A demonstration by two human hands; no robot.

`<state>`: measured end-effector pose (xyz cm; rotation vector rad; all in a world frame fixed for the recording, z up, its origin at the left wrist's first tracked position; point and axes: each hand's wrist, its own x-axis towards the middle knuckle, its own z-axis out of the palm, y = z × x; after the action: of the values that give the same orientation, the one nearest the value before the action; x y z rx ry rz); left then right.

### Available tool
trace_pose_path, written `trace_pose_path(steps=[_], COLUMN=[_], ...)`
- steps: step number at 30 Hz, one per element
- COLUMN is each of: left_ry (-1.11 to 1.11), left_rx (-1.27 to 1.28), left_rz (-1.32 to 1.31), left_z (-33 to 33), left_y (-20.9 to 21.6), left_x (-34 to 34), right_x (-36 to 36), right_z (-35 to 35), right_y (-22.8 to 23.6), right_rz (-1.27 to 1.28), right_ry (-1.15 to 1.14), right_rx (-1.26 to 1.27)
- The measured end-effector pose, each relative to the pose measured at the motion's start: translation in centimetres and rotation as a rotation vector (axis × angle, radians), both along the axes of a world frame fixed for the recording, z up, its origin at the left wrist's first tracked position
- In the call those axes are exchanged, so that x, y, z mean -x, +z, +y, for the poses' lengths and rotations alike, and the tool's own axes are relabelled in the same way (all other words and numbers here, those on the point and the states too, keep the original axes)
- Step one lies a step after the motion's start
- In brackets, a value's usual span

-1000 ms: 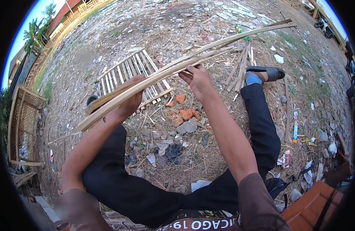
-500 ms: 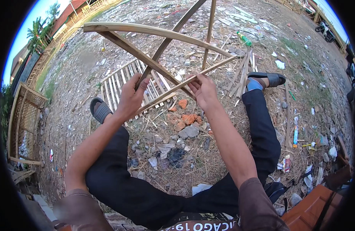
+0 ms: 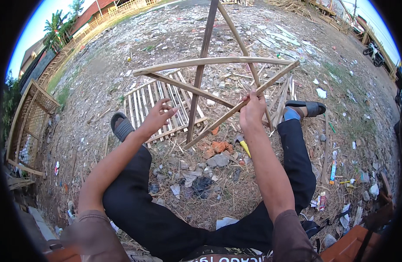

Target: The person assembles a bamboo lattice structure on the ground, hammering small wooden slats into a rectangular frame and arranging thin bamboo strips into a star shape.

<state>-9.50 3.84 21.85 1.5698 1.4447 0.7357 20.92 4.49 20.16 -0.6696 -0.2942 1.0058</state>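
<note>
A star-shaped frame of several crossed wooden slats [image 3: 218, 62] stands tilted in front of me, its top point reaching the upper edge of the view. My right hand [image 3: 253, 108] grips the diagonal slat on its right side, fingers wrapped round the wood. To the left, my left hand [image 3: 158, 117] is off the frame, fingers spread and holding nothing. Behind it, a panel of parallel thin slats [image 3: 142, 102] lies on the ground. A yellow-handled tool [image 3: 244, 146] rests beside my right forearm; its kind is unclear.
Broken orange brick pieces [image 3: 222, 146] and a grey stone [image 3: 218, 161] lie between my legs. Loose wooden strips [image 3: 281, 97] are near my right foot. A woven bamboo structure [image 3: 28, 126] stands at far left. Litter covers the ground, and a motorcycle [image 3: 374, 53] is parked at far right.
My left hand has let go of the frame and opened. The frame has turned more upright and shifted right, with my right hand still on it. The yellow-handled tool has come into sight.
</note>
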Motion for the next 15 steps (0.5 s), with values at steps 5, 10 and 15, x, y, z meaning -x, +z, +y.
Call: trace_pose_path(steps=[5,10,15], left_ry=[0.242,0.297,0.217], left_rx=[-0.216,-0.408,-0.498], left_rz=[-0.273,-0.29,-0.28], left_z=[-0.4,-0.1,0.0], left_y=[1.9,3.0,3.9], left_x=[3.4,3.2,3.6], right_x=[-2.5,-4.5,-5.3], right_z=[-0.1,-0.8,-1.6], right_y=[-1.4,-2.7,-3.5], right_rz=[-0.043,-0.037,-0.037], right_ry=[-0.08,-0.052,-0.016], right_rx=[0.026,0.045,0.057])
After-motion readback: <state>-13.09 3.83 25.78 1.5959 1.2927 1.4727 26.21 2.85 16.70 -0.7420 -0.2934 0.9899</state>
